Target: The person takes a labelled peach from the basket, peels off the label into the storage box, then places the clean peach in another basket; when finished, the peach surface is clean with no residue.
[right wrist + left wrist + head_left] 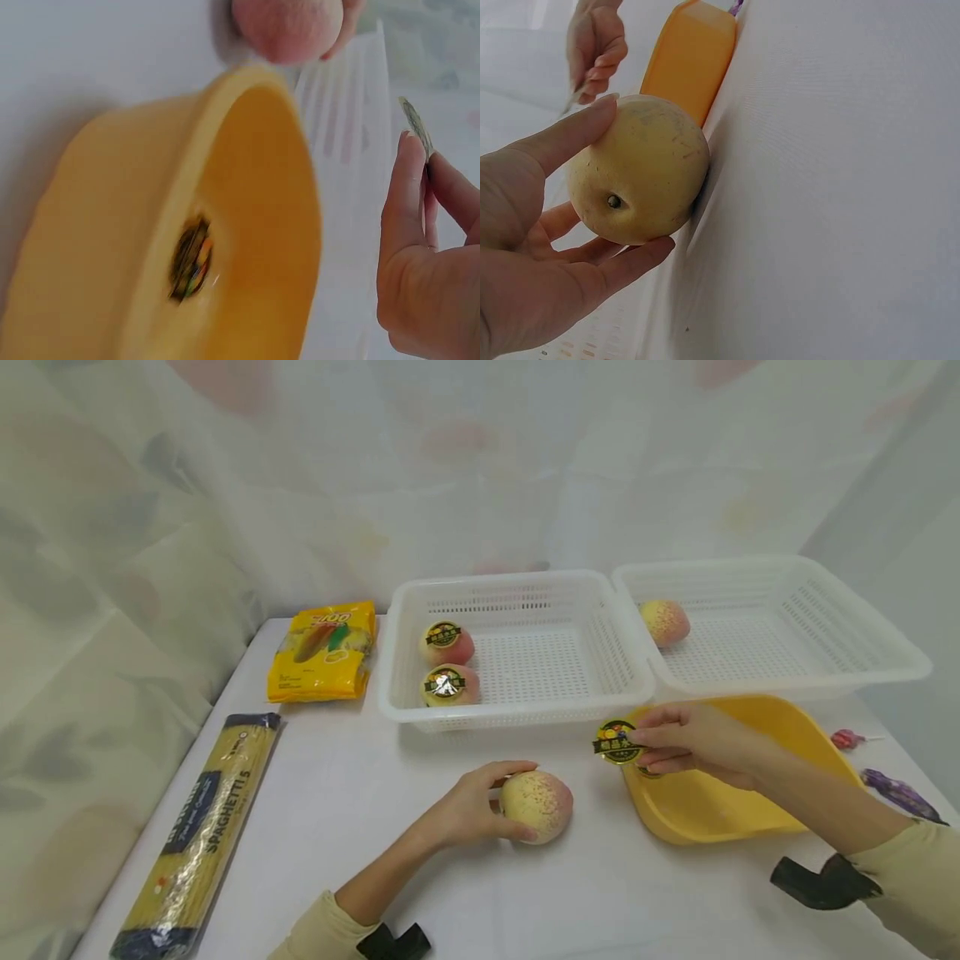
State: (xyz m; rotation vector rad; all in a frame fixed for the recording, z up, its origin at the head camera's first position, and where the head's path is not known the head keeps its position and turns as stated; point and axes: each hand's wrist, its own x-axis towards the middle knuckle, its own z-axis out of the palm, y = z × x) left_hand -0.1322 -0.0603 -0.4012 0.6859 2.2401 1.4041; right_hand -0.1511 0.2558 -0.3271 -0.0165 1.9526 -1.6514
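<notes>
Gripping pink-yellow speckled peach [537, 806] on white table [375, 827], left hand [465, 814] fingers curled round it. Right hand [693, 745] pinches round gold-black sticker [617, 742] over yellow plastic bowl [720, 810] holding another sticker [191, 259]. Left white mesh basket [517, 710]: two stickered peaches [447, 664]. Right white mesh basket [862, 660]: one bare peach [663, 622].

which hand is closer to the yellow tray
Right. The right hand hovers over the near-left rim of the yellow tray, pinching a round sticker. The left hand is off to the tray's left, holding a peach on the table.
</notes>
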